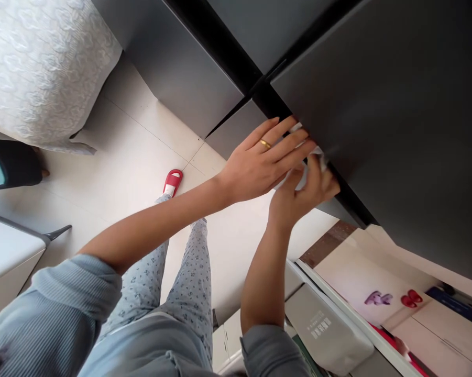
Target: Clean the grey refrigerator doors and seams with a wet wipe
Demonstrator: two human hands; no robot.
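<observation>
My left hand [259, 162], with a gold ring on one finger, reaches to the dark recessed strip between the grey doors of a large cabinet-like appliance [369, 120], likely a fridge. Its fingertips bend over a crumpled white wipe [318, 151] pressed at the strip. Just below and to the right, my right hand [304, 191] is curled at the same strip, its fingers slightly blurred and closed about the wipe's lower part. Most of the wipe is hidden under the fingers. Both hands touch or nearly touch each other.
A bed or sofa with a white patterned cover [47, 68] stands at upper left. Below it are a black bin-like object [19, 165] and a white table [11, 246]. A counter [393, 298] with small items and a grey bag [326, 330] are at lower right.
</observation>
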